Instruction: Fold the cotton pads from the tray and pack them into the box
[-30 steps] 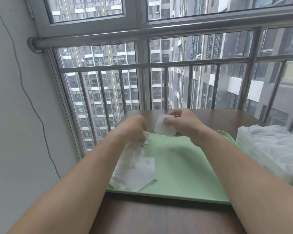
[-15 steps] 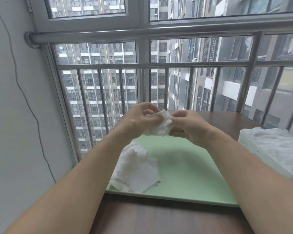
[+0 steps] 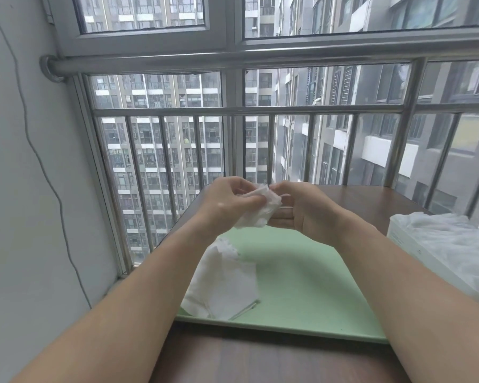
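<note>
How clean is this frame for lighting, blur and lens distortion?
Head view: even daylight through the window, no glare; wide-angle lens bows the railing; left hand, right hand and cotton pad look slightly soft; faint shadow on the tray.

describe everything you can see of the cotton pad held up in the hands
The cotton pad is white, thin and soft-looking, crumpled and partly folded. It is held in the air above the green tray, pinched between the left hand and the right hand, with its lower end hanging free.
</note>
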{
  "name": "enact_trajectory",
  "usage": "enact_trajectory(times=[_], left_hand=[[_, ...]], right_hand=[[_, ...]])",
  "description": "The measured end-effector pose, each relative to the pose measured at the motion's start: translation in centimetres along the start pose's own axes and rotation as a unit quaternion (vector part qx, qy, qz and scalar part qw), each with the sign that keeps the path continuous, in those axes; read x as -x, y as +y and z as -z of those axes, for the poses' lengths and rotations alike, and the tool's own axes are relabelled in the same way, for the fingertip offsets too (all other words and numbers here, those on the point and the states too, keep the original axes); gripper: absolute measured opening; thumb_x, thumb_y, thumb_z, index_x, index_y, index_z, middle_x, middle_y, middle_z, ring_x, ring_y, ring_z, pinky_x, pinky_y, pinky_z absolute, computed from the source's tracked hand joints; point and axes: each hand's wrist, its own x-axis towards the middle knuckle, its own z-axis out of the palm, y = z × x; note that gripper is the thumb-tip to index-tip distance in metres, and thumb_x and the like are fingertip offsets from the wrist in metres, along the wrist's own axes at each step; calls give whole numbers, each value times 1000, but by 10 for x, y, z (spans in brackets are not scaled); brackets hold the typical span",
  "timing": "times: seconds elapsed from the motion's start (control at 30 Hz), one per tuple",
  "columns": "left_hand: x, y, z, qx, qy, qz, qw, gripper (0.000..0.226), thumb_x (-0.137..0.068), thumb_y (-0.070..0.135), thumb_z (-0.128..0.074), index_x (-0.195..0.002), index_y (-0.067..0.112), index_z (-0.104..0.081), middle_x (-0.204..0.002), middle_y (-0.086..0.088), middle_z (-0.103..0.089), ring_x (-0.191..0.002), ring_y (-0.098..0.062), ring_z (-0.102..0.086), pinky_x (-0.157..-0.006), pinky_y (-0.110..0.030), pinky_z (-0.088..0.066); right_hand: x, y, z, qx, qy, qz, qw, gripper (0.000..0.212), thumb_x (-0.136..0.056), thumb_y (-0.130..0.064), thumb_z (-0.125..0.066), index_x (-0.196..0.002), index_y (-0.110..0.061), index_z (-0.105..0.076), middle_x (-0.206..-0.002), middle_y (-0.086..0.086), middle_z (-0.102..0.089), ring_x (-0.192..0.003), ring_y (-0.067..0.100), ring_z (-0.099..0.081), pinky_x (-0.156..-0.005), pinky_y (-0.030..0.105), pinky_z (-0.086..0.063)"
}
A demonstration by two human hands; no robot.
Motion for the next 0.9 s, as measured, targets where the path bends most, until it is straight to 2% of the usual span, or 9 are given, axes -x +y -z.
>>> enact_trajectory(times=[0.07, 0.13, 0.2, 0.3, 0.4, 0.53, 0.73, 0.9], left_hand=[[0, 0, 0, -7, -1, -4, 1000, 31, -68, 52, -85, -85, 28, -77, -85, 5, -77, -86, -18, -73, -75, -35, -60], [1, 0, 1, -1, -15, 4, 1000, 30, -76, 50, -83, -90, 24, -78, -85, 2, -78, -82, -17, -73, -70, -31, -59], [2, 3, 2, 62, -45, 49, 996, 26, -90, 38, -73, -99, 13, -77, -92, -8, -78, -82, -21, -74, -68, -31, -57], [2, 9, 6, 213, -81, 113, 967, 28, -101, 20, -58, -110, -3, -70, -93, -15, -76, -76, -23, -74, -62, -28, -57], [4, 12, 10, 276, -123, 94, 949, 26, -96, 7, -61, -118, -7, -65, -99, -18, -73, -81, -24, -72, -66, -27, -58], [4, 8, 13, 297, -160, 66, 939, 53, -75, -2, -74, -126, -7, -61, -114, -25, -69, -95, -32, -71, -80, -29, -60], [4, 7, 14, 315, -128, 69, 938, 55, -68, -5, -75, -123, -1, -64, -111, -21, -72, -95, -31, -72, -81, -31, -61], [-1, 3, 18, 265, -34, 79, 960, 49, -74, -15, -76, -116, 9, -67, -108, -16, -73, -100, -33, -72, -84, -38, -60]], right_hand=[[2, -2, 0, 26, -9, 13, 1000, 41, -92, -19, -70, -123, 6, -61, -117, 25, -70, -103, 37, -71, -90, 41, -59], [4, 0, 0, 32, 1, 20, 999, 51, -85, -14, -76, -124, 11, -55, -115, 27, -70, -104, 38, -71, -91, 42, -59], [4, 2, 1, 13, 16, 19, 1000, 47, -87, -7, -74, -125, 12, -53, -112, 27, -71, -101, 37, -72, -86, 41, -61], [1, 0, 3, -14, 37, 15, 999, 38, -91, -4, -69, -124, 10, -55, -110, 25, -72, -91, 31, -74, -81, 38, -62], [-2, 0, 6, -52, 38, 18, 998, 25, -94, -5, -67, -116, 0, -57, -103, 20, -74, -88, 28, -74, -80, 38, -62], [-2, -1, 9, -74, 42, 19, 996, 21, -93, -5, -66, -112, -3, -57, -102, 18, -73, -84, 26, -74, -67, 31, -61], [-4, -2, 9, -91, 79, 28, 992, 11, -94, -5, -65, -102, -6, -58, -107, 21, -72, -81, 28, -74, -71, 35, -62], [-7, -1, 16, -14, 217, 48, 975, 9, -93, -8, -63, -100, -12, -60, -102, 12, -67, -83, 26, -68, -58, 28, -56]])
